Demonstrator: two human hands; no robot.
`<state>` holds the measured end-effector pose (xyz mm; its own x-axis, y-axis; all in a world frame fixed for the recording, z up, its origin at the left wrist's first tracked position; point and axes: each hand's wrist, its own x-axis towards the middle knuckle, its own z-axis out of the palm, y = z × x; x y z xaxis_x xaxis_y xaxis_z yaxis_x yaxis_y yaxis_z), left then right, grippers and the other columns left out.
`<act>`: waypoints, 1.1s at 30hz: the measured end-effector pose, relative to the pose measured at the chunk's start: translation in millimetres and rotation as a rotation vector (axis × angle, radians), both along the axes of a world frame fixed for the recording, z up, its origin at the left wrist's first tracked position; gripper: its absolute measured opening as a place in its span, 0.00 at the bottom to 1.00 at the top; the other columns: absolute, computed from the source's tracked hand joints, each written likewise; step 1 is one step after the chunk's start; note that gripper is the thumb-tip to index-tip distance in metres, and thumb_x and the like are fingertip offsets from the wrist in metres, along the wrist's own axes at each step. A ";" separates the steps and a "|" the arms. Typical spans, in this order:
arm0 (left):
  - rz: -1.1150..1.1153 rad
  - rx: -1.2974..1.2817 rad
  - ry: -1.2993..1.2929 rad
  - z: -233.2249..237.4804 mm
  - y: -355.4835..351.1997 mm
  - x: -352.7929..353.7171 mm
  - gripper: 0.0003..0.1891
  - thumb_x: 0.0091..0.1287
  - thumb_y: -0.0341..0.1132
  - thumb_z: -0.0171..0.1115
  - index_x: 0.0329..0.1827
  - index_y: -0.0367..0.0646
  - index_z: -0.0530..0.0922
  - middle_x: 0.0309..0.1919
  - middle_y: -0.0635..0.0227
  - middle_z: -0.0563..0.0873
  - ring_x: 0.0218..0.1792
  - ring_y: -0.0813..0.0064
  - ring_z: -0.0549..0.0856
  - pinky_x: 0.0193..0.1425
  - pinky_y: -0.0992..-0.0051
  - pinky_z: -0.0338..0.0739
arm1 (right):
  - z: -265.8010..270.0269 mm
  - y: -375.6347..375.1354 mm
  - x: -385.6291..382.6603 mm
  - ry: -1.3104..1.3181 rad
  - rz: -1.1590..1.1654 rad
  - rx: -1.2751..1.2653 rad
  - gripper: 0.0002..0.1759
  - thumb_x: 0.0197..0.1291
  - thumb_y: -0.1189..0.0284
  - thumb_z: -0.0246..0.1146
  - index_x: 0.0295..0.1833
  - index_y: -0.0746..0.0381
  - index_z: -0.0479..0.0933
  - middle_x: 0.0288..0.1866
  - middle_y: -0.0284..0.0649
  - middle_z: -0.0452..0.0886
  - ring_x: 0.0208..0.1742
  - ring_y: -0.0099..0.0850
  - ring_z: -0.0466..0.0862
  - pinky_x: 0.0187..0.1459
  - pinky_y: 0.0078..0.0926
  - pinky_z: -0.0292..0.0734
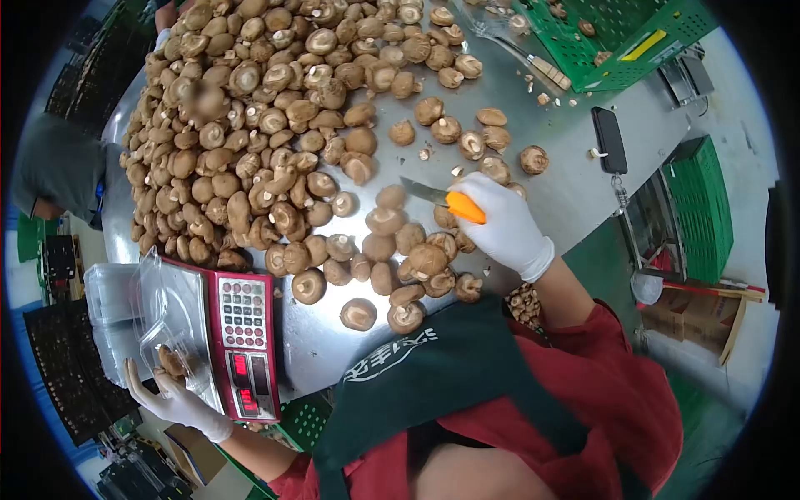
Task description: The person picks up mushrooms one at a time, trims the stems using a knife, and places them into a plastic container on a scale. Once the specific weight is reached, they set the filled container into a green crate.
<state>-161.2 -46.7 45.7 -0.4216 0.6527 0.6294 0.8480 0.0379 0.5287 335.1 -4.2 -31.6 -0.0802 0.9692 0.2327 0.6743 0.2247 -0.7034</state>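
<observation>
My right hand [498, 223], in a white glove, grips the orange handle of a knife [429, 192]. Its blade points left over loose shiitake mushrooms [385, 222] on the metal table. At lower left, my gloved left hand [179, 406] has its fingers spread beside a clear plastic tray [154, 333]. One mushroom [172, 363] lies in the tray close to those fingertips. Under the tray is a red weighing scale [242, 333] with lit red digits; they are too blurred to read. A large heap of mushrooms [242, 125] covers the table's far left.
Stacked clear trays [112, 308] stand left of the scale. A green crate [621, 46], a brush-like tool with a wooden handle [546, 71] and a phone [610, 140] are at upper right. Another person [58, 167] is at the left edge. Another green crate [700, 208] stands off the table.
</observation>
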 end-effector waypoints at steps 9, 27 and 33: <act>-0.991 -0.407 0.133 -64.5 35.1 231.7 0.31 0.51 0.21 0.66 0.62 0.39 0.75 0.61 0.53 0.77 0.65 0.51 0.75 0.73 0.56 0.66 | 9.4 -17.4 7.9 0.032 0.033 -0.080 0.19 0.56 0.69 0.68 0.54 0.57 0.78 0.52 0.41 0.81 0.49 0.41 0.85 0.48 0.34 0.80; -0.907 -0.534 0.066 -77.9 13.4 231.0 0.31 0.57 0.25 0.67 0.67 0.38 0.71 0.65 0.51 0.73 0.67 0.49 0.72 0.74 0.58 0.64 | -1.0 -14.1 11.2 0.889 0.076 -0.835 0.17 0.67 0.67 0.67 0.57 0.65 0.78 0.35 0.29 0.78 0.34 0.17 0.75 0.38 0.20 0.75; -0.898 -0.559 0.069 -84.5 -8.7 205.0 0.33 0.55 0.30 0.69 0.67 0.37 0.72 0.66 0.52 0.72 0.69 0.49 0.69 0.76 0.54 0.60 | -17.8 -14.7 41.5 0.158 -0.214 -0.056 0.25 0.61 0.64 0.69 0.63 0.58 0.77 0.46 0.41 0.83 0.45 0.32 0.87 0.45 0.31 0.82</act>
<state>43.8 -55.5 -38.8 0.3845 0.9113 0.1473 0.7131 -0.3945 0.5795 376.6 -18.9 -49.4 0.1612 0.9719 0.1717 0.5835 0.0465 -0.8108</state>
